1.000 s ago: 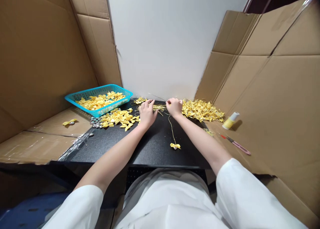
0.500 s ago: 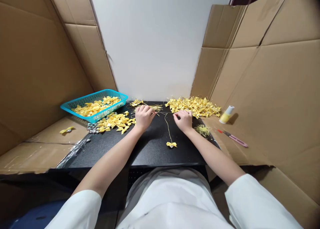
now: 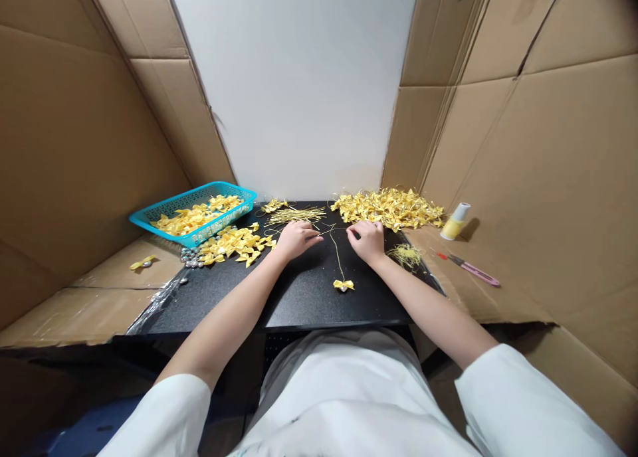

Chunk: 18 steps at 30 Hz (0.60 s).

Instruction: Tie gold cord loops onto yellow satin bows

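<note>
A thin yellow cord (image 3: pixel 337 251) runs between my two hands over the black table. From its knotted or crossed part, a length hangs toward me and ends at a small yellow bow (image 3: pixel 343 285) with a silvery bead. My left hand (image 3: pixel 298 240) holds one end of the cord, its thumb reaching out beside the fingers. Pinched fingertips of my right hand (image 3: pixel 367 240) grip the other end. Just beyond my left hand lies a bundle of cut yellow cords (image 3: pixel 298 215). A heap of corded bows (image 3: pixel 389 208) lies behind my right hand.
At the left stands a turquoise basket (image 3: pixel 192 208) of yellow bows, with loose bows (image 3: pixel 236 244) and silver beads (image 3: pixel 191 258) before it. Cord scraps (image 3: pixel 406 256), a thread spool (image 3: pixel 455 222) and pink-handled snips (image 3: pixel 474 271) are at the right. Cardboard walls flank the table.
My left hand has shifted slightly nearer to my right, its thumb more extended, and the cord between them hangs looser. The whole view has tilted a little.
</note>
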Each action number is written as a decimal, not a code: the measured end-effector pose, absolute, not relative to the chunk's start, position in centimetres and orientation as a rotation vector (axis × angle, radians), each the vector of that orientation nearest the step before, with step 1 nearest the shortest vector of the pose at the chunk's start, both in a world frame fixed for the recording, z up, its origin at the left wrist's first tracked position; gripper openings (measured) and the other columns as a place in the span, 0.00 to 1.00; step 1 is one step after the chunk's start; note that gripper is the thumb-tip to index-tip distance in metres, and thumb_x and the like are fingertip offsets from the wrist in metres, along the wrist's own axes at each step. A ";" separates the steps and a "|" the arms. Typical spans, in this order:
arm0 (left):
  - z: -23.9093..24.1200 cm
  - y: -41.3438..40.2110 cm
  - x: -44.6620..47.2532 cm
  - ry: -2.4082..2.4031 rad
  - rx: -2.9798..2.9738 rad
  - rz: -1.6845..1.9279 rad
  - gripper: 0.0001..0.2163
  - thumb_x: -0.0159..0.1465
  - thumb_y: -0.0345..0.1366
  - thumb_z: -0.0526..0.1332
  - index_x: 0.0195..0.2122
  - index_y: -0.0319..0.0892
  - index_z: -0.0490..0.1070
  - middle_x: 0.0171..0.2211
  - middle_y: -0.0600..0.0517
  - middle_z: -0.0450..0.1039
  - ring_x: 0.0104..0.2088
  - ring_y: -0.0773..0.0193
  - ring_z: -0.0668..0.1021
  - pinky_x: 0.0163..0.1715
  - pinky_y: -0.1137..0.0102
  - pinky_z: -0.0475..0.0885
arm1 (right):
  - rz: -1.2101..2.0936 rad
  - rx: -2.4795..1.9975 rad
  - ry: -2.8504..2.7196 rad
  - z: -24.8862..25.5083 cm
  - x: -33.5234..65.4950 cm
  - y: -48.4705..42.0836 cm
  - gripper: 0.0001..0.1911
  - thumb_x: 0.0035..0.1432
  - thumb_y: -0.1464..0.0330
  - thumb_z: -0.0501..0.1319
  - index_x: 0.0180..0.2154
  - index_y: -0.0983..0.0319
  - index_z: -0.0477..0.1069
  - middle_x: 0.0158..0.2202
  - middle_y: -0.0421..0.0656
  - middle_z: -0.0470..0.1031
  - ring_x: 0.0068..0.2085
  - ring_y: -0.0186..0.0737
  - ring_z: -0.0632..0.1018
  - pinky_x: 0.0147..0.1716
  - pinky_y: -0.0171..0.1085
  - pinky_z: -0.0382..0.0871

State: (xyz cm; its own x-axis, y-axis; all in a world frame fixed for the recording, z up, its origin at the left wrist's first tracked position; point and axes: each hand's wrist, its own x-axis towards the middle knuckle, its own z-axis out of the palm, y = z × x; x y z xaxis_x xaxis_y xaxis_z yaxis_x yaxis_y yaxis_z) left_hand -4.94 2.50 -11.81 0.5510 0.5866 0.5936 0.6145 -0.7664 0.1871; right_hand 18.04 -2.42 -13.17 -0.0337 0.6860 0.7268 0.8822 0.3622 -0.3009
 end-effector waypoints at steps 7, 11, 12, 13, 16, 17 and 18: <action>-12.2 1.8 -3.9 -1.300 -2.758 -1.484 0.15 0.57 0.52 0.64 0.26 0.46 0.81 0.25 0.50 0.70 0.30 0.63 0.72 0.35 0.68 0.66 | -0.091 -1.358 -1.717 -12.9 17.8 -2.8 0.08 0.56 0.69 0.60 0.26 0.61 0.75 0.31 0.44 0.79 0.39 0.44 0.75 0.46 0.44 0.55; -13.5 1.2 -1.3 -1.627 -2.539 -1.979 0.21 0.57 0.56 0.61 0.25 0.41 0.80 0.23 0.51 0.66 0.26 0.65 0.69 0.29 0.69 0.64 | 0.094 -1.299 -1.637 -13.1 16.8 -2.9 0.08 0.53 0.68 0.64 0.23 0.60 0.75 0.29 0.44 0.78 0.35 0.42 0.75 0.42 0.41 0.63; -13.8 1.1 -0.7 -1.709 -2.503 -2.089 0.24 0.57 0.58 0.60 0.26 0.40 0.80 0.20 0.52 0.64 0.23 0.67 0.67 0.26 0.70 0.63 | 0.144 -1.285 -1.599 -13.2 16.5 -2.9 0.08 0.53 0.67 0.64 0.24 0.60 0.76 0.28 0.44 0.78 0.33 0.41 0.75 0.39 0.40 0.65; -14.1 1.1 -0.1 -1.780 -2.480 -2.191 0.25 0.56 0.59 0.60 0.26 0.38 0.80 0.18 0.54 0.62 0.20 0.69 0.65 0.23 0.71 0.61 | 0.196 -1.273 -1.556 -13.3 16.2 -2.9 0.08 0.53 0.66 0.63 0.24 0.60 0.77 0.27 0.44 0.78 0.31 0.41 0.75 0.37 0.40 0.66; -14.3 0.9 0.8 -1.920 -2.433 -2.468 0.29 0.50 0.62 0.63 0.30 0.36 0.80 0.14 0.58 0.56 0.16 0.73 0.60 0.19 0.73 0.58 | 0.357 -1.244 -1.412 -13.9 15.4 -2.6 0.09 0.53 0.64 0.64 0.26 0.60 0.78 0.28 0.44 0.80 0.30 0.40 0.77 0.34 0.39 0.70; -14.2 0.8 1.0 -1.946 -2.413 -2.549 0.29 0.48 0.62 0.64 0.30 0.36 0.80 0.14 0.58 0.56 0.16 0.73 0.60 0.18 0.74 0.58 | 0.410 -1.235 -1.365 -14.1 15.2 -2.4 0.08 0.52 0.63 0.64 0.27 0.60 0.79 0.29 0.44 0.81 0.30 0.41 0.78 0.35 0.39 0.71; -14.1 0.6 1.1 -1.965 -2.391 -2.622 0.28 0.45 0.62 0.66 0.28 0.36 0.79 0.13 0.58 0.56 0.16 0.74 0.60 0.18 0.74 0.58 | 0.461 -1.224 -1.321 -14.2 15.2 -2.3 0.08 0.52 0.63 0.65 0.28 0.60 0.79 0.31 0.44 0.81 0.32 0.41 0.79 0.36 0.39 0.72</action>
